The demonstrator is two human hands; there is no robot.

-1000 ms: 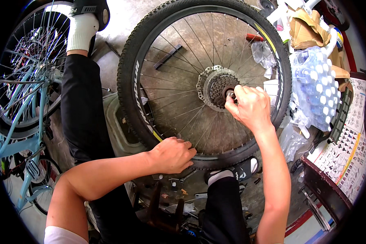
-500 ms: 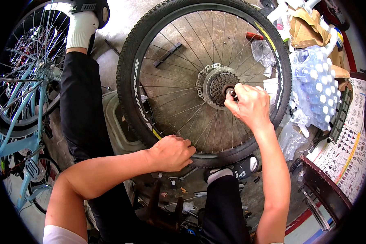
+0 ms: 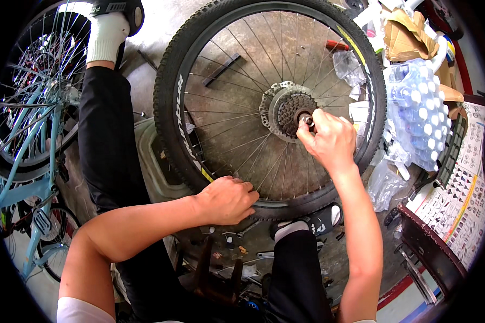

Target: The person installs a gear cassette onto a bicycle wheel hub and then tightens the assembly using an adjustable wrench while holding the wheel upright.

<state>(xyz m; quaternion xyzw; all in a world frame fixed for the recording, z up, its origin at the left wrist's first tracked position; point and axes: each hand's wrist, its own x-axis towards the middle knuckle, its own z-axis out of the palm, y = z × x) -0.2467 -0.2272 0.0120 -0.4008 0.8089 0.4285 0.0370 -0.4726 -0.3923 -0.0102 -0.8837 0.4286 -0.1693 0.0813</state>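
A bicycle wheel (image 3: 172, 70) with a knobby black tyre stands in front of me, tilted so that its sprocket side faces up. At its hub sit a dark sprocket cluster (image 3: 292, 112) and, behind that, a silver brake disc (image 3: 266, 107). My left hand (image 3: 227, 201) is closed over the near edge of the tyre and rim, fingertips partly hidden. With thumb and forefinger, my right hand (image 3: 331, 139) pinches the metal axle end (image 3: 306, 120) in the middle of the sprockets. Its other fingers are curled, and whether a loose nut is there I cannot make out.
A light-blue bicycle (image 3: 29, 145) stands on the left. To the right are wrapped plastic bottles (image 3: 415, 113), torn cardboard (image 3: 409, 40) and a printed sheet (image 3: 458, 177) on a dark table. A plastic tub (image 3: 151, 156) sits beside the wheel. Small tools and parts litter the floor below.
The wheel and my hands have shifted only slightly. My right thumb and forefinger stay at the axle end, and my left hand stays on the tyre.
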